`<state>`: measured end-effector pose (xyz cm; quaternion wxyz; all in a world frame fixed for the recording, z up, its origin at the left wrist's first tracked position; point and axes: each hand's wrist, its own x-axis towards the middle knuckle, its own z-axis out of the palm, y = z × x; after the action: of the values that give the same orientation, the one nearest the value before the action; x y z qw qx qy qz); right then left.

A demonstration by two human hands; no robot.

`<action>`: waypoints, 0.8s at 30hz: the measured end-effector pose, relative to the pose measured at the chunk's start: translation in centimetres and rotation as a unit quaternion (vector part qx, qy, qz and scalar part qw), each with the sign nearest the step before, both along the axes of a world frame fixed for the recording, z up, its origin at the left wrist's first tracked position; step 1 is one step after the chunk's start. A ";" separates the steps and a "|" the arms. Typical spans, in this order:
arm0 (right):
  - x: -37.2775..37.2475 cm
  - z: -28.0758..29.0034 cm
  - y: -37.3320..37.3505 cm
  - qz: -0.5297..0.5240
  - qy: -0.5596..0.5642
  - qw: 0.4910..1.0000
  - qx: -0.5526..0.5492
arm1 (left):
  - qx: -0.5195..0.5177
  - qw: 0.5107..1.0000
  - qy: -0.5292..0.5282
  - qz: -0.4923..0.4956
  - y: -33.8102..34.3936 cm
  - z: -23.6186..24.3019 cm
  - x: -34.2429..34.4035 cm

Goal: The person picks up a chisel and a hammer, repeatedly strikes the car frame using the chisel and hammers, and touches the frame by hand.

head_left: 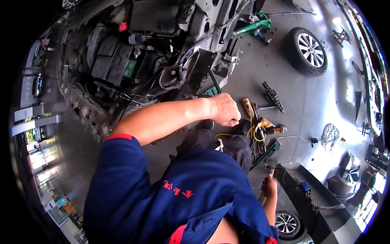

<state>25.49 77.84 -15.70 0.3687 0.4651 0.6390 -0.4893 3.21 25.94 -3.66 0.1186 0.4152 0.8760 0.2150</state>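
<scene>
The left hand (225, 110) is closed around a dark bar (215, 82), seemingly steadying it at the car (199, 67), contact unclear; well apart, the right hand (269, 189) grips a hammer (272, 171), perhaps held wide for clearance. Yellow cable (254, 132) by the shoes (245, 127) could snag; a wheel (310, 49) lies beyond

- Grey floor (290, 101) lies below and around the left hand's fingers (235, 121).
- White glare (344, 118) shines on the floor, well right of those fingers.
- Bright windows (44, 154), curved near the view's rim, stand well left of them.
- Brightness (367, 209) also shows right of the right hand's fingers (266, 190).
</scene>
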 end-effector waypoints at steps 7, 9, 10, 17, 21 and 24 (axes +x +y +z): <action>-5.4 1.3 8.2 -0.053 0.021 0.998 0.026 | -0.098 0.988 -0.021 0.120 5.5 -4.8 -2.2; -6.8 0.7 10.0 -0.072 0.008 0.997 0.019 | -0.099 0.980 -0.018 0.169 7.1 -5.4 -4.1; -7.3 0.2 10.9 -0.066 0.002 0.998 0.017 | -0.093 0.972 -0.016 0.214 8.2 -5.8 -5.3; -12.7 -2.2 15.4 0.067 -0.025 0.997 0.012 | -0.046 0.937 -0.023 0.345 17.5 0.1 -10.9; -14.7 -5.4 16.8 0.055 -0.022 0.998 -0.015 | -0.031 0.932 -0.012 0.360 14.7 -0.9 -9.8; -16.0 -7.5 15.6 0.049 -0.040 0.998 0.002 | -0.014 0.927 -0.009 0.375 13.0 -2.1 -9.3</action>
<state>9.45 93.44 -23.17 0.4168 0.4533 0.6465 -0.4503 -6.05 38.93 -5.72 0.0425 0.0529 0.9696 0.2351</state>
